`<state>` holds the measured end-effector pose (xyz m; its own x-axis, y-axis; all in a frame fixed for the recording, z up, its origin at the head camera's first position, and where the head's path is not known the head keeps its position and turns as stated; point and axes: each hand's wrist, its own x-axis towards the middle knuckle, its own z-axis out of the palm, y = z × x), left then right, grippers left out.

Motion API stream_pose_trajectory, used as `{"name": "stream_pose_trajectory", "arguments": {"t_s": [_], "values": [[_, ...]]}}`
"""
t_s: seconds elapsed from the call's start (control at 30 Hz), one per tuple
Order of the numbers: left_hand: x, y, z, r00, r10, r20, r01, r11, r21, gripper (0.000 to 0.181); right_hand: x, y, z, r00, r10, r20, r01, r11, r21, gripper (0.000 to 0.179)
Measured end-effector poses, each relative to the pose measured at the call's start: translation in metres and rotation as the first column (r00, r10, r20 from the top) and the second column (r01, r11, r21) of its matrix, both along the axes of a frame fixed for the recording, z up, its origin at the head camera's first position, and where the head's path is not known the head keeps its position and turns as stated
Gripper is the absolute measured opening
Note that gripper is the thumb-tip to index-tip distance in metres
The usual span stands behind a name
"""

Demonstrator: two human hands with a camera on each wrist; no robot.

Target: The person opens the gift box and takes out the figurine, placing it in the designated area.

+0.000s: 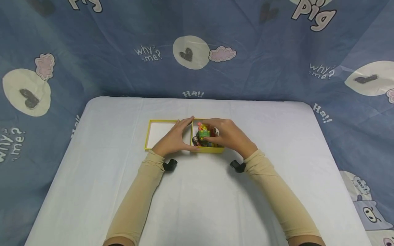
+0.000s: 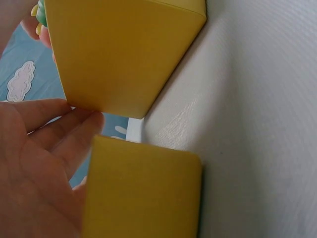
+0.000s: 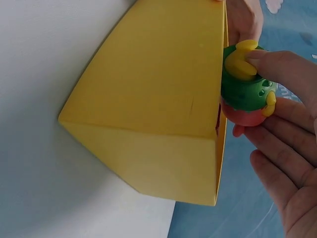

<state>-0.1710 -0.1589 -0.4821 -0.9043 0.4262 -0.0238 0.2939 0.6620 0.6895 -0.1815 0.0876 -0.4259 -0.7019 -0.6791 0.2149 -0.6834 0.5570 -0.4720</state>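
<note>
A yellow box [image 1: 210, 150] with a white inside holds several small colourful toy figures [image 1: 197, 141]. My right hand [image 1: 227, 134] pinches a toy figure [image 1: 204, 132] between thumb and fingers, at the box's opening. In the right wrist view this toy figure [image 3: 247, 91] is round, green and pinkish red, with yellow parts. My left hand [image 1: 176, 137] holds the box at its left side, thumb at the front corner and fingers at the back corner. In the left wrist view its fingertips touch the yellow wall [image 2: 114, 59]. Part of the box's contents is hidden by the right hand.
A shallow yellow-edged lid or tray [image 1: 147, 135] with a white inside lies left of the box, partly under the left hand. Both stand on a white-covered table [image 1: 197, 205]. A blue printed cloth [image 1: 123, 75] hangs behind and at the sides.
</note>
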Motion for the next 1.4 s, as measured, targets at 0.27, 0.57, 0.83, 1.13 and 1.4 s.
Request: {"name": "stream_pose_trajectory", "arguments": {"t_s": [0.27, 0.57, 0.83, 1.13, 1.4], "values": [[-0.001, 0.0, 0.0, 1.0, -0.005, -0.009, 0.004, 1.0, -0.003, 0.127, 0.0, 0.006, -0.001, 1.0, -0.011, -0.027, 0.011, 1.0, -0.005, 0.059], [0.001, 0.0, 0.002, 1.0, 0.008, 0.029, -0.008, 1.0, 0.016, 0.128, 0.002, 0.012, -0.001, 0.999, -0.019, -0.037, 0.018, 1.0, -0.01, 0.059], [0.002, 0.0, 0.003, 0.999, 0.014, 0.034, -0.015, 1.0, 0.018, 0.129, 0.005, 0.02, 0.001, 0.999, -0.013, -0.042, 0.011, 0.999, -0.046, 0.057], [0.002, 0.0, 0.0, 0.999, 0.018, 0.029, -0.019, 1.0, 0.011, 0.129, 0.006, 0.029, 0.004, 0.997, -0.062, -0.041, 0.061, 0.998, -0.027, 0.058], [0.002, 0.001, 0.001, 0.999, 0.021, 0.038, -0.022, 1.0, 0.008, 0.128, 0.006, 0.039, 0.003, 0.995, -0.094, -0.027, 0.093, 0.995, -0.033, 0.059]]}}
